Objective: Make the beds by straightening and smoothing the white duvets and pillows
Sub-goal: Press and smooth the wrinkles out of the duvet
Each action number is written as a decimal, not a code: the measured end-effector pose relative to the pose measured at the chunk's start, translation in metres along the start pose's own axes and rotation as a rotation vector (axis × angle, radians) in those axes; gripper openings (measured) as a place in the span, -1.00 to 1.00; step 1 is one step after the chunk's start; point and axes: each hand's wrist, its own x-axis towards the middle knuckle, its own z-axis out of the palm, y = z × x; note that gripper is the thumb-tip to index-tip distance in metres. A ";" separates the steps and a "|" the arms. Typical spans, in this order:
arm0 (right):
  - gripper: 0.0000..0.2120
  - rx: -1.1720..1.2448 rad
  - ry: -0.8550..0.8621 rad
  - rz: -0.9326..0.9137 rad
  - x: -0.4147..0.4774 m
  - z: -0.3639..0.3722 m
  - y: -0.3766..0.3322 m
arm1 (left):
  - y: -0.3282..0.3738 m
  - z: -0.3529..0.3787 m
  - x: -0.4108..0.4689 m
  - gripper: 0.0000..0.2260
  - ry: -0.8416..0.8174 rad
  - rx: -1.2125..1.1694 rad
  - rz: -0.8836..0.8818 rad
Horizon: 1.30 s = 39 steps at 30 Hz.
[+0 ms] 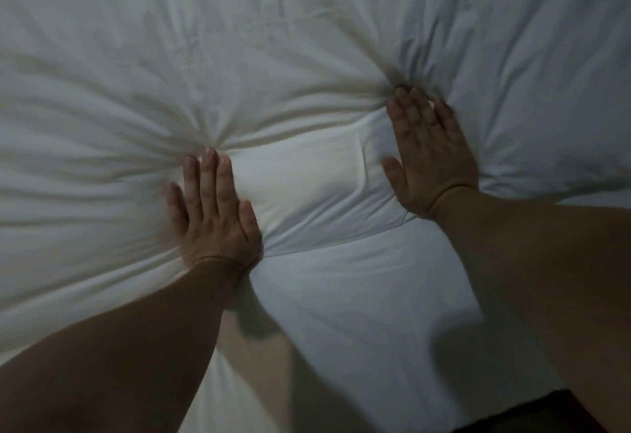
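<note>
- Far left: white duvet (102,108) fills nearly the whole view. Soft, puffy, matte cotton-looking cover w/ long creases fanning out from the hands. It lies under both palms.
- Left hand (211,214): flat, palm down, fingers straight & close together, thumb tucked alongside. Pressed into the fabric, holding nothing. Creases bunch at its fingertips and wrist, so it looks sunk in deep.
- Step in hand, as I read it: smoothing the duvet top. To do it well, use lighter pressure and slide the palms outward & apart twd the edges, not straight down. Pushing fwd would prob. just pile folds ahead of the fingers. Long strokes along the crease direction should work best.
- Middle: raised pillowy hump (300,180) between the two hands, smoother & brighter than the rest, w/ one short upright fold near the right side. Prob. needs easing out sideways.
- Below it: flatter, smoother white layer (341,313), few wrinkles.
- Right hand (428,159): also flat, palm down, fingers straight & slightly spread, thumb out to the side. Presses the fabric, grips nothing. Edges a bit blurred; tight pucker at its fingertips.
- Right of that: plump rounded mass (512,91) w/ a soft lower edge. Pillow or duvet fold, can't tell.
- Btm right corner: dark patch (532,412), unclear what it is.
</note>
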 end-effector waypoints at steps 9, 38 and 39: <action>-0.30 0.086 0.036 -0.044 -0.002 0.006 0.004 | 0.004 -0.004 0.000 -0.34 -0.022 0.017 -0.033; -0.30 0.138 0.015 -0.065 0.002 0.017 0.011 | 0.166 0.009 0.012 -0.42 -0.007 -0.025 0.116; -0.30 0.127 0.015 -0.066 0.002 0.020 0.011 | 0.163 0.018 0.012 -0.41 -0.016 -0.010 0.096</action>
